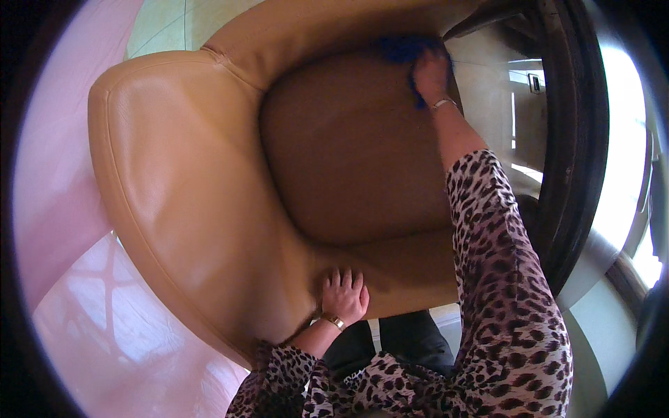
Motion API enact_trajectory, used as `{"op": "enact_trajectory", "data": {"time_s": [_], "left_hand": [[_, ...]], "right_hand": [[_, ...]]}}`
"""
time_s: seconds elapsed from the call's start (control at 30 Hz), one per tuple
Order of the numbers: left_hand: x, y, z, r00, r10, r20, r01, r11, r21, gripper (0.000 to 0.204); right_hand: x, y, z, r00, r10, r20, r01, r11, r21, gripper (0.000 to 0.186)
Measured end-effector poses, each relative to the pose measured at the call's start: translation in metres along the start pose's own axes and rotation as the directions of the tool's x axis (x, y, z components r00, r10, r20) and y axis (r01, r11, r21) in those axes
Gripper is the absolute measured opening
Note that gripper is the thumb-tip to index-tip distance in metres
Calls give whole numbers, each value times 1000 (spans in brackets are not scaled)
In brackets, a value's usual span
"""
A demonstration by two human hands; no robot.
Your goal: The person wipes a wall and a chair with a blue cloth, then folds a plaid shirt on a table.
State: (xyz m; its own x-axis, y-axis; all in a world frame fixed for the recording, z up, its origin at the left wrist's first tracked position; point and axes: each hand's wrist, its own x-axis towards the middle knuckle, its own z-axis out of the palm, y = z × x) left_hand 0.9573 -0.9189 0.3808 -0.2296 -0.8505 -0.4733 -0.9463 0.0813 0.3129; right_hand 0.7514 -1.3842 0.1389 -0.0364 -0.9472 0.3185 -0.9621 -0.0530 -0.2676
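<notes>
A tan leather armchair (164, 146) with a brown seat cushion (355, 153) fills the middle of the view. At the cushion's far right corner, my right hand (431, 75) is closed on a bunched blue cloth (401, 49) and presses it to the cushion. Motion slightly blurs this hand and the cloth. My left hand (345, 298) lies flat on the near armrest (411, 282), fingers stretched out and holding nothing. Leopard-print sleeves cover both my arms.
Close on the right stands a table with a dark, curved edge (575, 146) and a shiny, reflecting surface. Pink material (70, 132) hangs or lies along the left. Pale floor tiles (159, 31) show behind the chair.
</notes>
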Motion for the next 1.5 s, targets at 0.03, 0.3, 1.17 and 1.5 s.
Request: {"op": "enact_trajectory", "data": {"time_s": [0.03, 0.3, 1.17, 1.5], "left_hand": [[0, 0, 2, 1000, -11, 12, 11, 1000, -3, 36], [-10, 2, 10, 999, -24, 39, 25, 999, -23, 36], [4, 4, 5, 994, -43, 104, 52, 995, -89, 38], [8, 3, 3, 990, -108, 92, 127, 962, -241, 41]], "right_hand": [[-5, 22, -9, 982, 41, 185, -13, 989, -149, 23], [-154, -39, -53, 977, -72, 200, 84, 995, -52, 17], [-129, -229, -40, 952, -149, 268, 44, 931, 363, 47], [-290, -285, -75, 710, -595, 376, 230, 701, 675, 31]]}}
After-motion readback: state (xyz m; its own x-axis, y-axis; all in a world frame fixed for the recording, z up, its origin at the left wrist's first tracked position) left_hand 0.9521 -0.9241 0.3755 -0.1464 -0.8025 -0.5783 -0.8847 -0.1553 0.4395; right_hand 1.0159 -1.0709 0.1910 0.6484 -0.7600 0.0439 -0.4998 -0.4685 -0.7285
